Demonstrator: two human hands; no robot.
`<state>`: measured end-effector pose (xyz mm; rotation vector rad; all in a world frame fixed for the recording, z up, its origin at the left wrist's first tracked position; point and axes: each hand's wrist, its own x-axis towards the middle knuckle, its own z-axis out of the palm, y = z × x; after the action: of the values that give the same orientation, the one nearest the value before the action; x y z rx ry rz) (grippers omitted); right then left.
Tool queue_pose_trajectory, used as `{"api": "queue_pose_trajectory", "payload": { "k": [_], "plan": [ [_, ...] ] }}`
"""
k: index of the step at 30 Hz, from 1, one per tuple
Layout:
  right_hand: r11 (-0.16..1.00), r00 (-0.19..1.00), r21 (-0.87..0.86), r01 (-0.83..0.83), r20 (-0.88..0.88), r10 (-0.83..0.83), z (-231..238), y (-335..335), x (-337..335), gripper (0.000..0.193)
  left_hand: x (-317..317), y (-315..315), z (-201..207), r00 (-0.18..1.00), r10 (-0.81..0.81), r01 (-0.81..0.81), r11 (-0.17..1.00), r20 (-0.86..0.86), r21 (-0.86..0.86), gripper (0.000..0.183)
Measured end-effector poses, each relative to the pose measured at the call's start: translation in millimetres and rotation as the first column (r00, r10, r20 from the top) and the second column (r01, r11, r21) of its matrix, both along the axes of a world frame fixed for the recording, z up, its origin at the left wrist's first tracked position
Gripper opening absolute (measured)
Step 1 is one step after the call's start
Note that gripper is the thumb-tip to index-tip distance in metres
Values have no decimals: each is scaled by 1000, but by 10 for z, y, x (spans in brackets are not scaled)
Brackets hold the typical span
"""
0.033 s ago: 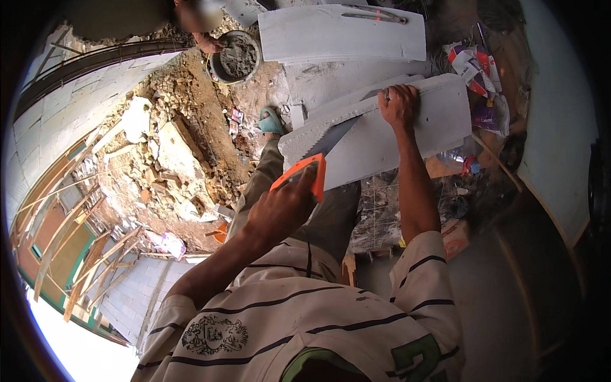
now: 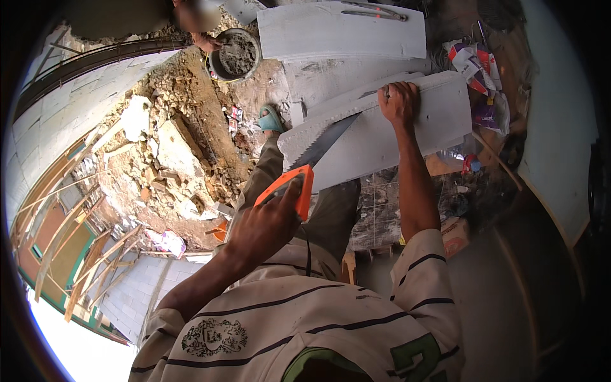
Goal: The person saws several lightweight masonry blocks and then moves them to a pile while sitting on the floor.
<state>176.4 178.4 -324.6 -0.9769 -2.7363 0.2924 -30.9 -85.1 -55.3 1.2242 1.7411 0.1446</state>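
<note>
My left hand (image 2: 262, 224) is closed round the orange and dark handle of a handsaw (image 2: 326, 142). The toothed blade lies at a slant in the near end of a light grey lightweight concrete block (image 2: 407, 143), and the block hides part of it. Fingers bent over the block's upper edge, my right hand (image 2: 399, 104) grips it to the right of the blade. The block is tilted above my legs. Beyond it lies another pale block (image 2: 337, 35) with a metal tool (image 2: 375, 13) on top.
At the upper left, another person's hand (image 2: 207, 42) touches the rim of a bucket (image 2: 256, 56) of wet grey mortar. Rubble (image 2: 172, 153) covers the ground at left. Crumpled bags (image 2: 477, 70) lie at right. My sandalled foot (image 2: 270, 119) stands left of the block.
My left hand has drawn the saw back toward me and slightly left, so more of the blade shows. My right hand and the block have hardly moved.
</note>
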Motion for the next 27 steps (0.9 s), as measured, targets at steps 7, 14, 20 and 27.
{"api": "queue_pose_trajectory", "payload": {
  "k": [7,14,20,27],
  "plan": [
    [999,999,25,-23,-28,23,-16,-13,-165,24,263,596,-691,995,-50,50,999,-83,-10,46],
    [999,1000,49,17,-18,-16,-18,2,19,25,-91,-340,139,1000,5,-4,1000,18,-6,67],
    [999,999,52,8,-46,-6,47,-60,-107,27,133,155,-570,999,-51,50,997,-15,-56,55],
    [999,999,2,32,-20,-32,34,16,-105,27,167,225,-432,1000,21,-20,999,-12,45,47]
  ]
}}
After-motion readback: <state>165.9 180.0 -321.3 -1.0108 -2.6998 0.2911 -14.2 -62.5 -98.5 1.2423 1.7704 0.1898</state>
